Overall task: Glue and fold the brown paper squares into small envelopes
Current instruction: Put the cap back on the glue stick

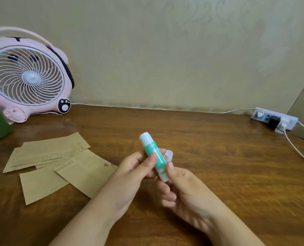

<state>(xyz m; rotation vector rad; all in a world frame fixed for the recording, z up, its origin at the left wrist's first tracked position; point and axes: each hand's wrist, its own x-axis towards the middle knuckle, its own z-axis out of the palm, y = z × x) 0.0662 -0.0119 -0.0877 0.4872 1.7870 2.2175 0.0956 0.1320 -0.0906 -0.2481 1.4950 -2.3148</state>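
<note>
So the glue stick (154, 156) is up off the table, held between both hands roughly mid-frame, tilted so its white end points up and away toward the wall and its other end sits down in the right hand. The left hand (137, 167) has it pinched around the middle, thumb across the green label and the other fingers curled behind it. The right hand (181, 185) grips the lower end, thumb pressed on the near side of the tube, remaining fingers curled under. There's also a small translucent cap (169, 155) sticking up just beside the tube at the right thumb tip; looks like the right hand is holding it, though I can't quite tell how. Both forearms come in from the bottom edge, angled toward each other, wrists above the table.

The stick itself is white at both ends with a mint-green printed label, text too blurry to read.

The brown paper squares (59, 164) lie flat in a loose overlapping pile to the left of the hands, some with faint print on them. All on a dark wooden table (218, 157). Behind the paper there's a pink fan (27, 77), and a power strip (274, 120) at far right against the wall.
</note>
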